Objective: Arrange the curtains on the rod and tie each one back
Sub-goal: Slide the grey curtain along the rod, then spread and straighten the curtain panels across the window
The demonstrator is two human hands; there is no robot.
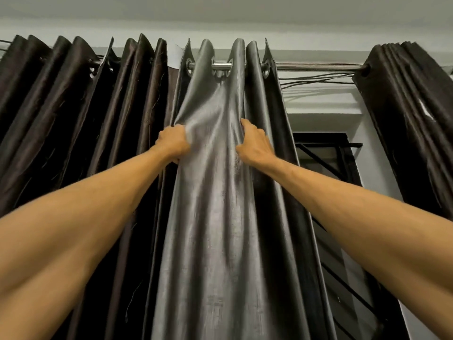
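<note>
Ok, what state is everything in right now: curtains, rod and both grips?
left grip: grips a fold of the middle curtain.
right grip: grips that curtain's opposite fold.
middle curtain: hanging on the rod, gathered, no tieback in view.
left curtain: on the rod, loosely pleated.
right curtain: bunched tight at the rod's end.
rod: bare between middle and right curtains.
window: uncovered in that gap.

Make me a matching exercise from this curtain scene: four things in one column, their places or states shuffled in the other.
1 left hand
2 right hand
3 rod
4 far curtain

A bunched at the right end
B grips middle curtain's left side
C runs through the eyelets
D grips middle curtain's right side

Pairs: 1-B, 2-D, 3-C, 4-A
</note>
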